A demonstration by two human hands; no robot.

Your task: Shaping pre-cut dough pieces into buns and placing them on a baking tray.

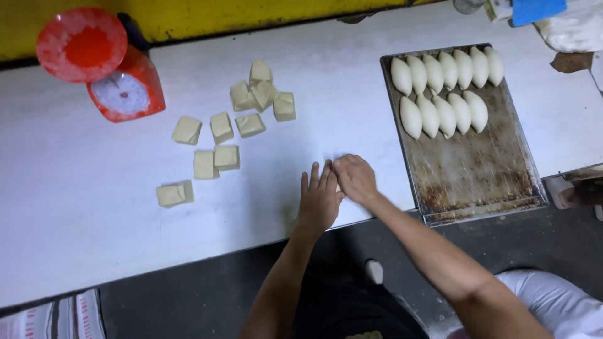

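Here, I am looking down at a white worktop (75, 207), and my two hands meet near its front edge. My left hand (319, 199) lies flat, palm down, fingers straight and pointing away from me. My right hand (355, 178) is cupped just beside it, touching its fingertips, knuckles raised. Both are pressed over one small dough piece (338, 188); only a pale sliver shows between them, so I cannot tell its shape or long axis. It sits directly under my grip, at the seam of the two hands, more beneath the right palm than the left. I hold it down against the worktop rather than pinching it.

To the right of my grip, near but apart, a worn metal tray (477, 176) lies with its long side running away from me. At its far end lie two rows of shaped loaves (445, 88), smooth ovals set side by side and touching, their long axes pointing away from me. The near half of the tray is bare. My right hand is the closer one to it.

To the left of my grip and farther from me, cut dough squares (227, 132) lie scattered, some piled. Beyond them, at the far left, stands a red scale (119, 81).
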